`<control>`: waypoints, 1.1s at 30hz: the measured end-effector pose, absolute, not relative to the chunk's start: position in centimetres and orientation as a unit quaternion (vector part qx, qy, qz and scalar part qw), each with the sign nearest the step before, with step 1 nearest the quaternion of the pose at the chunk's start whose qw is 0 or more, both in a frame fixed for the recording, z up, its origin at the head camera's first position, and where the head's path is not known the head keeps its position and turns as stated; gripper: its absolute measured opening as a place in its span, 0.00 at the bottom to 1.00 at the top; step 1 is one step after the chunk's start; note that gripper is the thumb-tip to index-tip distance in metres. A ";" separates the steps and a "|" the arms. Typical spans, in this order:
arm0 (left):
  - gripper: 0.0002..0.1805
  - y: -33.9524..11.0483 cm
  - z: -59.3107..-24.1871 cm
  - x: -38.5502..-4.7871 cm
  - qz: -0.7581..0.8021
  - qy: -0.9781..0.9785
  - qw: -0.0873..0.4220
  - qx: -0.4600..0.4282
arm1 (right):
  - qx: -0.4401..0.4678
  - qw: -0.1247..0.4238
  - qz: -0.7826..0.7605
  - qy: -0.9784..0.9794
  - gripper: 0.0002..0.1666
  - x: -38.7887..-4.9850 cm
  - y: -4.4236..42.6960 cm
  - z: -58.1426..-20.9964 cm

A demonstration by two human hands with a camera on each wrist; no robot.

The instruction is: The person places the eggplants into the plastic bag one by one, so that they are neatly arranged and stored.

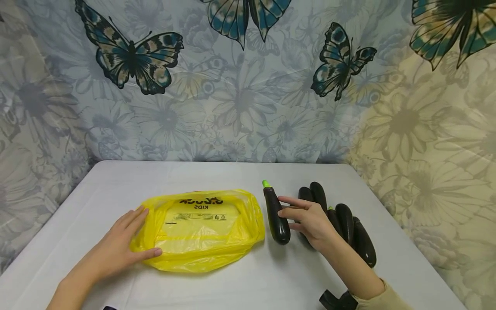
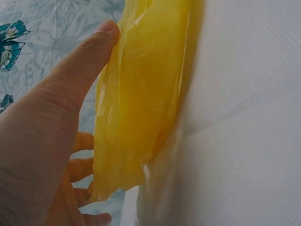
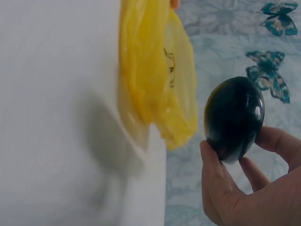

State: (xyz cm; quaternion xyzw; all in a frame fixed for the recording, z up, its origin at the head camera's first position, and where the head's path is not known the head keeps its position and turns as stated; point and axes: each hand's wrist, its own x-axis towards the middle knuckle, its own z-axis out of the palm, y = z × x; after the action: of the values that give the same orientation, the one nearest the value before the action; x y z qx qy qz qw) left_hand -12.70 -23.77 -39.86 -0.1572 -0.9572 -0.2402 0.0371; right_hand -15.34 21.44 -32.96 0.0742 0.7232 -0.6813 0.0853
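Observation:
A dark, glossy eggplant (image 1: 277,215) with a bright green stem end is held by my right hand (image 1: 310,219), pinched between thumb and fingers. In the right wrist view the eggplant (image 3: 235,120) shows its rounded end, held above the table with a shadow below. To its left lies a yellow plastic bag (image 1: 201,254), spread with its mouth facing up and dark print inside. My left hand (image 1: 120,245) rests on the bag's left edge with fingers extended. The left wrist view has the thumb against the yellow plastic (image 2: 146,94).
Several more dark eggplants (image 1: 364,243) lie in a group right of my right hand, partly hidden by it. A black object (image 1: 337,300) sits by the right sleeve at the front. The white table (image 1: 174,174) meets a butterfly-patterned wall covering (image 1: 244,116) behind.

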 end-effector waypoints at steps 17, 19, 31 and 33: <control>0.62 -24.0 -39.2 -13.2 -0.242 -0.956 0.046 -0.160 | 0.030 0.157 -0.726 0.668 0.27 -15.3 14.4 -32.5; 0.61 -24.1 -39.2 -13.1 -0.243 -0.956 0.045 -0.158 | 0.021 0.171 -0.725 0.667 0.27 -15.3 13.2 -32.8; 0.62 -24.2 -39.5 -12.5 -0.254 -0.954 0.047 -0.154 | 0.024 0.238 -0.724 0.647 0.24 -15.0 6.7 -35.3; 0.62 -24.2 -39.5 -12.5 -0.253 -0.955 0.044 -0.152 | 0.026 0.248 -0.725 0.642 0.23 -15.1 6.1 -35.6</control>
State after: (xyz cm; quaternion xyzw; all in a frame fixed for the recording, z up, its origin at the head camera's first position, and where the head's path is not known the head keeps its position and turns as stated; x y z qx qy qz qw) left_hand -12.49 -24.19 -39.46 -0.1522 -0.9545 -0.2527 0.0438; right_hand -15.07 6.14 -35.60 0.0264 0.6419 -0.7250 0.2484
